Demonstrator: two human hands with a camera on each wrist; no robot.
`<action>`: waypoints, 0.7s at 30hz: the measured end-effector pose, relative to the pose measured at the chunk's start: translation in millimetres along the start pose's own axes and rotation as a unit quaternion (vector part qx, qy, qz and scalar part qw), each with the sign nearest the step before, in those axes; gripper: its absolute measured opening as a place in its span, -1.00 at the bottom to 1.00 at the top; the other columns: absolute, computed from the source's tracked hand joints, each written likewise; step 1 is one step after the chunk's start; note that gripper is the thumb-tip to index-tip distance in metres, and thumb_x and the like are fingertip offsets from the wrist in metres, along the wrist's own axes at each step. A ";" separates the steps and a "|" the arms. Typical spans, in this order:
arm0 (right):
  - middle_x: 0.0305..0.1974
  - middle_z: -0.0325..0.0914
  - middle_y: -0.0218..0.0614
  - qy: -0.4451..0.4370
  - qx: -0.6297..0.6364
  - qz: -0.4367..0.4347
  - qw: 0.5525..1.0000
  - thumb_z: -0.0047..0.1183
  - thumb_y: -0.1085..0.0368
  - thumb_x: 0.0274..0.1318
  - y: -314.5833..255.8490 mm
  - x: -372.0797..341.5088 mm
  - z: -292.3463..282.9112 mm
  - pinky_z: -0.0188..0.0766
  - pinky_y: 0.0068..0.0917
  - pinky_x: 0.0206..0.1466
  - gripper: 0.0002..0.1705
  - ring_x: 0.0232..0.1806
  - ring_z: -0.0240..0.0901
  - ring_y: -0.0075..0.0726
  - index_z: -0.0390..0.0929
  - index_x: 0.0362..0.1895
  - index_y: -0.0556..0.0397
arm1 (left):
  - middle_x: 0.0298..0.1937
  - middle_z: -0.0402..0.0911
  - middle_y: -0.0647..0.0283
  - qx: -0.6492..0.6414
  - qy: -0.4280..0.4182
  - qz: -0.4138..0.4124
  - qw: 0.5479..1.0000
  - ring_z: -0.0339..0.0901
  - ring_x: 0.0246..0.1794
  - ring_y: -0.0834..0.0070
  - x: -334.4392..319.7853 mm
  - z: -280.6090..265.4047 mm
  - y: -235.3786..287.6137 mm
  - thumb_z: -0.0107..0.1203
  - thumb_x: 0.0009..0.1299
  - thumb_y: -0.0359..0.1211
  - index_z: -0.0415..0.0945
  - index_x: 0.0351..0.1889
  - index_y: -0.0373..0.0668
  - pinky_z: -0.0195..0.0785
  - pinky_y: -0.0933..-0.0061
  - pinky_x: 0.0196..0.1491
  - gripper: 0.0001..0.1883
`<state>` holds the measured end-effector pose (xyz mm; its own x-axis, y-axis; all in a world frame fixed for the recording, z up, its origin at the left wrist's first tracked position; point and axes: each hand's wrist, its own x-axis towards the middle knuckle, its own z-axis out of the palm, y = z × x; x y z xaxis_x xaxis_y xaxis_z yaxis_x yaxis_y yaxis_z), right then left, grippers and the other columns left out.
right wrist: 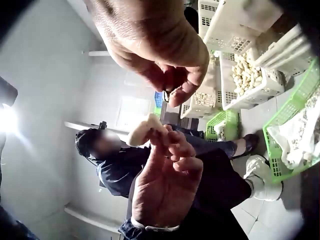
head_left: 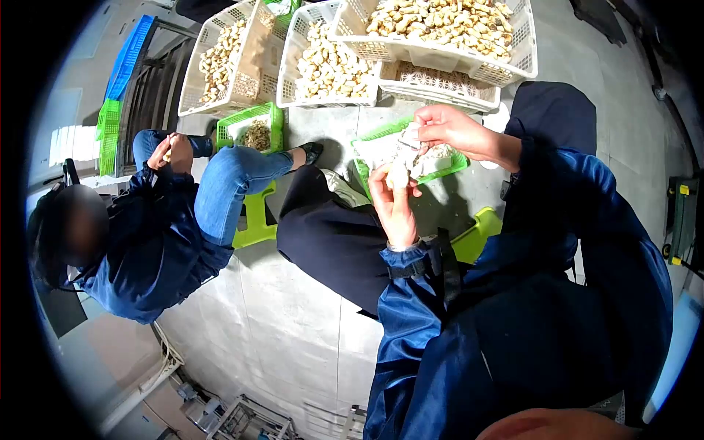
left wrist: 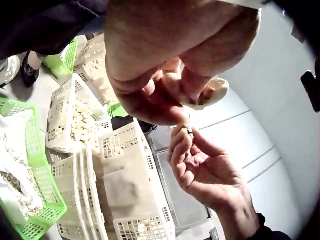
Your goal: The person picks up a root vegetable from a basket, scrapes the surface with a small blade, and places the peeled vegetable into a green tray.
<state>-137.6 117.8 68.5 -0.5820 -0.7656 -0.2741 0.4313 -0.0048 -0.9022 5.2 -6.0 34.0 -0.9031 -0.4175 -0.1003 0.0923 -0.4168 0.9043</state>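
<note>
My left hand (head_left: 396,213) grips a pale, smooth mushroom (right wrist: 144,131) between thumb and fingers, its rounded end standing out past the fingertips in the left wrist view. Just above and to the right in the head view, my right hand (head_left: 462,136) pinches a small thin piece (right wrist: 166,96), dark with a shiny edge; I cannot tell what it is. The right fingertips are close to the left ones. Below both hands sits a green basket (head_left: 460,162) with a white liner (right wrist: 299,134) and small pale scraps in it.
White perforated crates (head_left: 284,82) heaped with pale mushrooms (head_left: 330,67) stand beyond the basket, some stacked. At the left a person in a blue jacket (head_left: 158,249) sits by another green basket (head_left: 276,126), hands together. Green stools (head_left: 257,220) stand on the tiled floor (head_left: 293,315).
</note>
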 end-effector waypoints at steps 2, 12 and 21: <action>-0.41 0.49 -0.41 -0.010 -0.012 -0.025 1.000 -0.01 0.33 0.17 1.6 3.4 -2.7 0.36 -0.64 -0.24 -0.86 -0.36 0.43 -0.62 0.42 -0.43 0.10 | -0.20 0.42 0.27 -0.037 0.008 -0.006 0.999 0.40 -0.33 0.57 -0.4 -1.1 -2.8 -0.06 0.45 -0.32 0.26 0.04 -0.16 0.33 0.57 -0.31 -0.74; -0.29 0.44 -0.49 0.033 0.050 0.062 0.996 0.02 0.18 0.20 11.6 5.2 -4.0 0.31 -0.58 -0.04 -0.79 -0.20 0.35 -0.55 0.47 -0.28 0.05 | 0.14 0.40 -0.04 -0.168 0.018 -0.134 0.977 0.43 0.12 0.22 -0.5 -3.0 -2.0 -0.25 0.49 -0.02 0.28 0.08 -0.28 0.40 0.29 0.08 -0.51; -0.21 0.53 -0.39 0.029 -0.106 0.029 0.993 -0.04 0.28 0.18 34.4 10.4 2.7 0.27 -0.61 -0.04 -0.77 -0.16 0.36 -0.60 0.51 -0.16 0.16 | 0.19 0.31 -0.18 -0.240 -0.020 -0.134 0.961 0.28 0.25 0.06 -0.8 0.1 -1.0 -0.31 0.50 -0.04 0.29 0.05 -0.34 0.20 0.08 0.26 -0.49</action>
<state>-127.0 107.9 35.4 -0.6017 -0.7222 -0.3411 0.3134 0.1793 -0.9325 5.7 -5.1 33.2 -0.9359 -0.2151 -0.2789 0.0274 -0.8339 0.5513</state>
